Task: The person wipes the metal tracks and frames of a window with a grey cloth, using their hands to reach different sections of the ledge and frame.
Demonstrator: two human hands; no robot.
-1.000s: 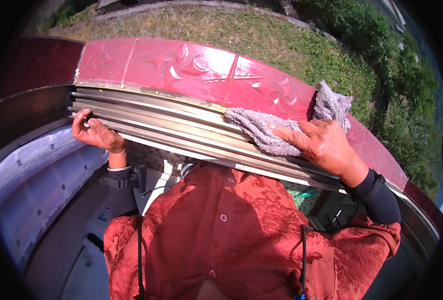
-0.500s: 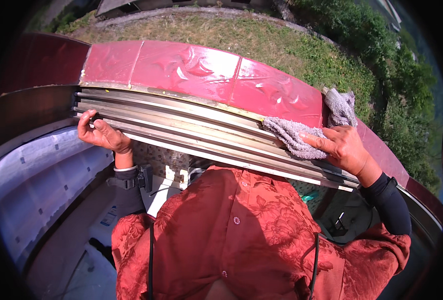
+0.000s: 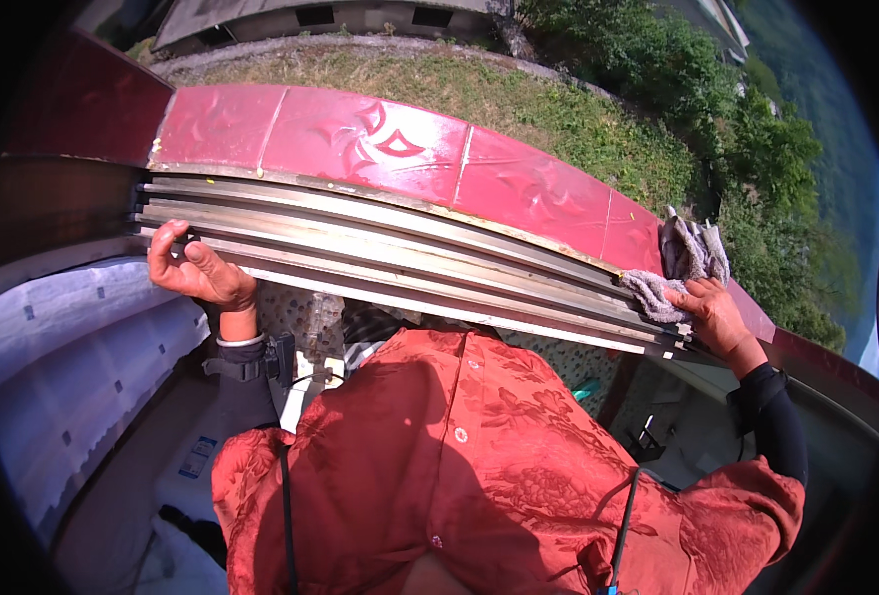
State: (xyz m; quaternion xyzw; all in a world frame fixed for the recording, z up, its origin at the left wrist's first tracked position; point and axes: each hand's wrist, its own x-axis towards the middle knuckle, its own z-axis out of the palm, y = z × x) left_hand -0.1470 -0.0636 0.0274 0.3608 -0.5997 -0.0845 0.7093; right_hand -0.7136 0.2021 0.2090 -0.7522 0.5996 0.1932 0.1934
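Observation:
My right hand (image 3: 719,315) is closed on a grey terry cloth (image 3: 654,296), pressing it onto the right end of the metal window track (image 3: 400,253). Another bunched part of grey cloth (image 3: 695,250) stands up just beyond that hand, over the red tiled ledge; whether both parts are one piece I cannot tell. At the track's left end, my left hand (image 3: 204,270) is palm-up with bent fingers and the thumb apart from them. Nothing shows in it.
Red glossy tiles (image 3: 360,134) line the ledge outside the track. Below lie grass (image 3: 429,74), bushes (image 3: 647,69) and a grey building (image 3: 330,22). A pale curtain (image 3: 82,337) hangs at the left. A white container (image 3: 191,471) stands at the lower left.
My right hand and the cloth have slid right along the track to its right end. My left hand stays about where it was. The view has shifted slightly.

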